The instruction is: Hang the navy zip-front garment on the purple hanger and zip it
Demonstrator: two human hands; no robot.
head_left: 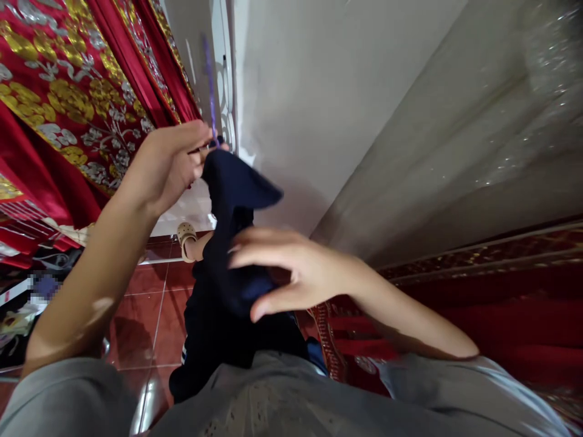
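Note:
A dark navy cloth garment hangs in front of me, bunched and folded, with one corner flaring out to the right. My left hand pinches its upper end. A thin purple strip, like a cord or wire seen edge-on, rises from those fingertips; its upper end is blurred. Over the lower part of the garment is my right hand, thumb spread away from the fingers, with nothing visibly gripped. Motion smears it slightly, and whether the fingertips touch the cloth is unclear.
Red curtains with gold and silver flowers hang at the left. A pale wall panel stands ahead, beside plastic-like sheeting. Red fabric lies at the right. Below are red floor tiles and my beige clog.

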